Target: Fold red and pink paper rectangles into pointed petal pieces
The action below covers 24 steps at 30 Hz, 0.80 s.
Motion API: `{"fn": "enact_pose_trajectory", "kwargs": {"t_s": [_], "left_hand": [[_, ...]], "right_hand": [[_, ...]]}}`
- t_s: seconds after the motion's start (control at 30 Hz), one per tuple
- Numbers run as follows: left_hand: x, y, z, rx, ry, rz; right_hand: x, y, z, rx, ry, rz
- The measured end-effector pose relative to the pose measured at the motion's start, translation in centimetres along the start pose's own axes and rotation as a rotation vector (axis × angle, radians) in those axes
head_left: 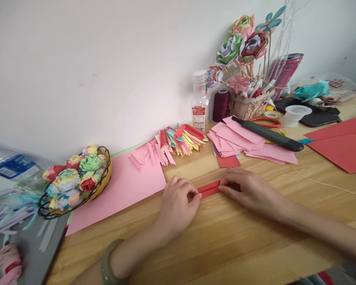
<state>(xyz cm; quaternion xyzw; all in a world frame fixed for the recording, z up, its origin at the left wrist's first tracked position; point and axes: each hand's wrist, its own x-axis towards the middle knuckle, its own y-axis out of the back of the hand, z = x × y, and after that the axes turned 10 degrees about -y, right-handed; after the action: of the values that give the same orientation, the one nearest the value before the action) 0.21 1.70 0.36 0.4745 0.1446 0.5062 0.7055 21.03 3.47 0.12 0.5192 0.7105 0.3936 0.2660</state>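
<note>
Our left hand (179, 206) and right hand (243, 188) pinch opposite ends of a narrow, lengthwise-folded red paper strip (209, 190).

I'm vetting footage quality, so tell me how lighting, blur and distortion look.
In the head view: soft, diffuse light, with only faint shadows near the left hand and right hand; red strip fairly clear; blue-labelled bottle soft and stretched at the left edge.

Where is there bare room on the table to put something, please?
The table is barest between the two forearms, on the near side of the left hand and right hand. A smaller patch lies between the right forearm and the large red paper, crossed by a thread. Beyond the hands, folded pieces and pink slips crowd it.
</note>
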Motion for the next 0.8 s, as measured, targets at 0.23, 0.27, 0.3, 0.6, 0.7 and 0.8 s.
{"fn": "enact_pose_trajectory", "kwargs": {"t_s": [0.23,0.27,0.3,0.6,0.7,0.8], "left_hand": [[0.7,-0.2,0.4,0.106,0.062,-0.058],[0.7,-0.3,0.4,0.12,0.06,-0.068],[0.8,-0.3,0.4,0.131,0.054,-0.075],[0.7,0.3,0.0,0.098,0.132,-0.114],[0.7,0.4,-0.1,0.029,0.113,-0.12],[0.6,0.3,-0.3,-0.017,0.091,-0.126]], "right_hand": [[0.3,0.0,-1.0,-0.221,-0.003,-0.007],[0.3,0.0,-1.1,-0.238,-0.002,-0.009],[0.4,-0.1,-1.2,-0.251,-0.002,-0.012],[0.2,-0.6,-0.3,-0.202,0.062,0.029],[-0.1,-0.8,-0.1,-0.198,0.136,0.096],[-0.6,-0.6,-0.4,-0.299,0.374,0.156]]}}
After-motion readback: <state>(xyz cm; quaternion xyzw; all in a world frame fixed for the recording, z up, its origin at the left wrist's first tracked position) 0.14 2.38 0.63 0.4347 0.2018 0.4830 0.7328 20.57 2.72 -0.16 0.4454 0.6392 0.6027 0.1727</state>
